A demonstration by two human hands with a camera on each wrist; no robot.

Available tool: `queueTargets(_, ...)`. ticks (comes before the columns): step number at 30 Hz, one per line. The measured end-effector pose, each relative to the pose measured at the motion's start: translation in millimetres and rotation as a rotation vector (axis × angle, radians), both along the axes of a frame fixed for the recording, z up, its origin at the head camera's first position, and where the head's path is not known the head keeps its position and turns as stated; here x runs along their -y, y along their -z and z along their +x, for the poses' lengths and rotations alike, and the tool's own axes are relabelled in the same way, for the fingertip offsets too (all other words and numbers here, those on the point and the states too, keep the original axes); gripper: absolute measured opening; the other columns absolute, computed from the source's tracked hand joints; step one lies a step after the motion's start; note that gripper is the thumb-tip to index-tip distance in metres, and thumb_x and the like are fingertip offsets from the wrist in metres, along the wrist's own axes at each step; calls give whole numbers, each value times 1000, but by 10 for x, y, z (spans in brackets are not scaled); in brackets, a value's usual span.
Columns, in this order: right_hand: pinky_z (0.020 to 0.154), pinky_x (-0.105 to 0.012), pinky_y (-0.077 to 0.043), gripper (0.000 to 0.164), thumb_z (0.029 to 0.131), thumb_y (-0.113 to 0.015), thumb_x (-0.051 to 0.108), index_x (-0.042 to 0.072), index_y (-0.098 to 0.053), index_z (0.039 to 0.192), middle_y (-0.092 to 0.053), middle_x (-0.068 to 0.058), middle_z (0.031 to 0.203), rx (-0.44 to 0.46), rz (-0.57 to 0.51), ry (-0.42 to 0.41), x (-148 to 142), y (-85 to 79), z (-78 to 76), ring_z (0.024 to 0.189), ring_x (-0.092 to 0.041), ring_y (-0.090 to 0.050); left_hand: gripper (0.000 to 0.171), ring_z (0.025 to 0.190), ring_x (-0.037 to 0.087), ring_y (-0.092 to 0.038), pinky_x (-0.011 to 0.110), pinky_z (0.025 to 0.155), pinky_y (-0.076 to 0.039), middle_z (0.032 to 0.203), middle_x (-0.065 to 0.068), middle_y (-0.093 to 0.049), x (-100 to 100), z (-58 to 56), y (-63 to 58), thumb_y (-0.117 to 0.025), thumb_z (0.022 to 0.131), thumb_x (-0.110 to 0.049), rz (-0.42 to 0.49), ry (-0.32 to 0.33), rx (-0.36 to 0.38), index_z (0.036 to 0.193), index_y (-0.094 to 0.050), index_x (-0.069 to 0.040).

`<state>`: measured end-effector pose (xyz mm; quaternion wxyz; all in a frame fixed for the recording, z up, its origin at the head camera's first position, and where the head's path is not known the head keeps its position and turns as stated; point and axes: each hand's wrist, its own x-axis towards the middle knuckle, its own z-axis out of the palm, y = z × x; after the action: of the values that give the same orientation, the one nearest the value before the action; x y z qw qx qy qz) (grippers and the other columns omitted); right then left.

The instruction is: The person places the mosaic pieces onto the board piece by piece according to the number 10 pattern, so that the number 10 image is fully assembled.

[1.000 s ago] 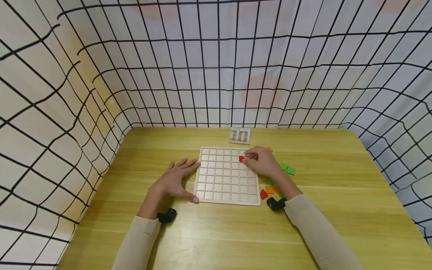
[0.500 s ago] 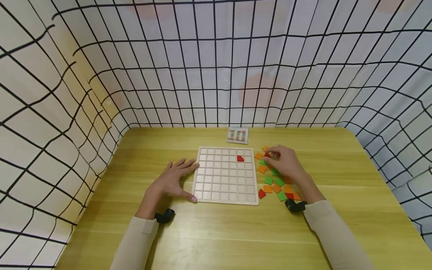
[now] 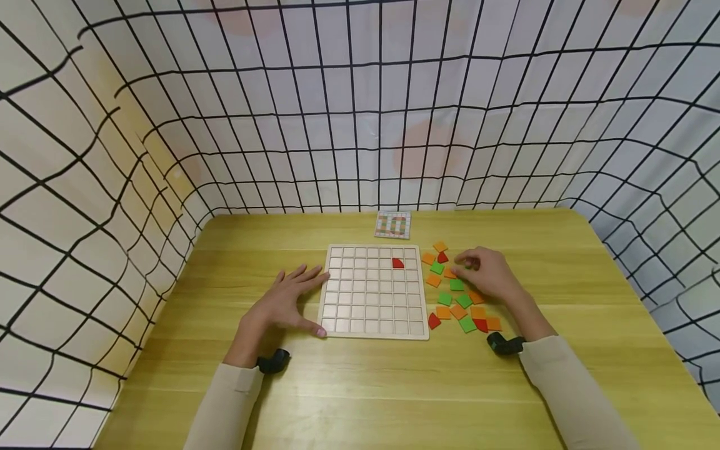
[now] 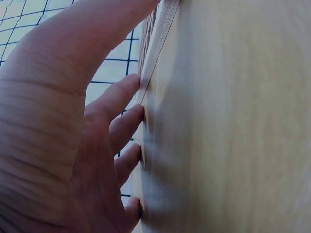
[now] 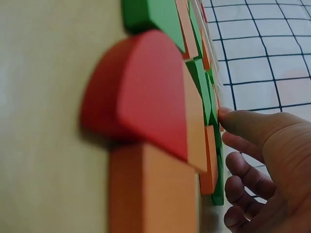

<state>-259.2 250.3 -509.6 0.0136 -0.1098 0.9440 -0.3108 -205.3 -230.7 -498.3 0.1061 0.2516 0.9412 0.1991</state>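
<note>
A pale wooden grid board lies on the table, with one red quarter-round tile in a cell of its second row. My left hand is spread on the table, its thumb and index finger touching the board's left edge. The left wrist view also shows the left hand with fingertips down along that edge. Over the loose tiles, my right hand is loosely bent, thumb at an orange square tile. In the right wrist view the thumb tip of the right hand reaches the tiles; no grip shows.
Several orange, green and red tiles are scattered right of the board, including a green tile and a red tile. Behind the board lies a small pattern card. Black wire mesh stands around the table's back and sides.
My right hand has left the red tile in the board and moved right to the loose tiles, then slightly further right past another red tile. The left hand stays at the board's edge.
</note>
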Motion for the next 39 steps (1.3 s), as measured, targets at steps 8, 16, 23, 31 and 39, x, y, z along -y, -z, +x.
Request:
queueTargets(8, 79, -36, -47, 45, 95, -74, 43, 7, -75, 121, -68, -9, 102, 33, -13, -33, -67, -7, -7, 88, -23, -55, 125, 161, 37, -12, 73, 123, -3, 172, 1, -23, 8, 1, 14, -85, 60, -78, 2, -3, 3, 163, -32, -30)
queueTargets(16, 83, -38, -48, 51, 89, -80, 44, 8, -74, 125, -68, -13, 113, 30, -15, -49, -22, 57, 4, 96, -25, -57, 127, 161, 35, -10, 72, 124, -2, 173, -1, -21, 42, -5, 36, -84, 59, -79, 0, -16, 13, 164, -31, -31)
queueTargets(23, 83, -38, -48, 44, 94, -74, 46, 11, -77, 121, -70, -13, 115, 29, -29, 5, 9, 78, 1, 97, -25, -60, 127, 161, 36, -10, 72, 124, -1, 173, 0, -21, 20, 5, 43, -84, 59, -80, 3, -15, 20, 163, -31, -31)
queueTargets(31, 79, -36, -45, 37, 98, -71, 37, 8, -76, 121, -70, -15, 111, 14, -13, -15, -56, 48, -20, 90, -25, -55, 125, 160, 38, -13, 74, 122, -3, 172, 2, -24, 8, 7, 38, -86, 60, -76, 15, -2, -1, 163, -33, -29)
queueTargets(39, 81, -38, -45, 37, 94, -74, 28, 8, -74, 125, -67, -13, 110, 29, 10, -39, -97, 26, -1, 91, -24, -52, 125, 161, 38, -13, 74, 123, -4, 172, 1, -23, -1, 18, 0, -85, 60, -77, 20, -4, -1, 163, -33, -29)
